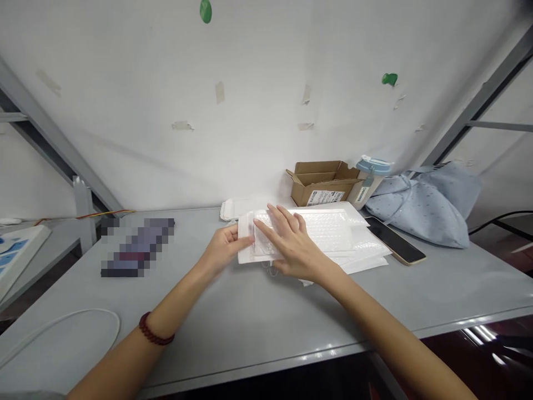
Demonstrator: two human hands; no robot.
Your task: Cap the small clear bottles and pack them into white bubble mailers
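A white bubble mailer [245,253] is raised slightly over the middle of the desk, its left end toward my left hand. My left hand [222,247] pinches that left end between thumb and fingers. Across the front of the mailer lies my right hand [293,241], its fingers stretched out and spread. The index fingertip touches near the left end, and the thumb is by the lower edge. Thin white loops [270,270] hang below; what they belong to is hidden. More white mailers [366,247] lie to the right, partly under the held one.
Behind the hands are a flat white stack [231,210], an open cardboard box [322,180] and a blue-lidded cup [368,180]. A phone [395,241] and a pale blue cloth bag [420,208] sit right. Left are a blurred dark item [139,250] and a white cable [89,311].
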